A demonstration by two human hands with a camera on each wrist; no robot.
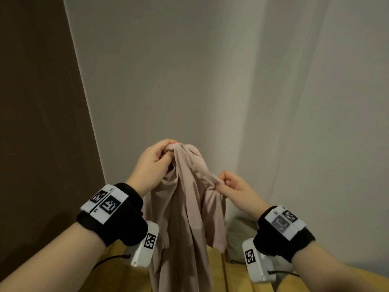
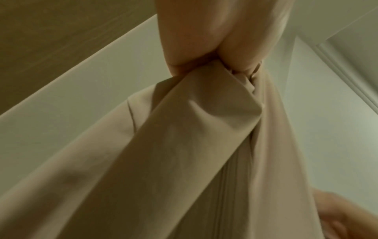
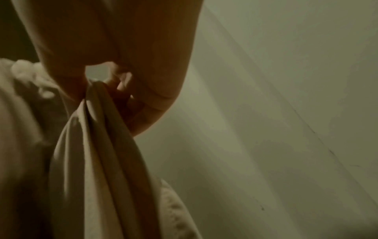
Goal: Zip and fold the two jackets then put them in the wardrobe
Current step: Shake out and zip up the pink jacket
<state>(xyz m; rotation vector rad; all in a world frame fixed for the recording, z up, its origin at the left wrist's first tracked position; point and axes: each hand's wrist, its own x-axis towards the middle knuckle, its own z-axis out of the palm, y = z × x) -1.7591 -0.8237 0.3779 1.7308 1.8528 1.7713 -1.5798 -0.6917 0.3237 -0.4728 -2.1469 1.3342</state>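
A pale pink jacket [image 1: 185, 218] hangs bunched in the air in front of me, its lower part dropping out of the head view. My left hand [image 1: 156, 160] grips the gathered top of the fabric in a fist. Lower and to the right, my right hand [image 1: 224, 183] pinches a fold of the same jacket between thumb and fingers. The left wrist view shows my left hand [image 2: 220, 64] clenched on the jacket [image 2: 184, 145]. In the right wrist view my right hand [image 3: 98, 87] pinches the jacket [image 3: 98, 153]. No zip is visible. A second jacket is not clearly seen.
Below lies a yellow wooden surface [image 1: 235, 275] with a grey-green cushion or cloth [image 1: 240, 234] against the wall. A pale wall corner [image 1: 231, 102] stands straight ahead. A dark brown panel [image 1: 37, 123] fills the left side.
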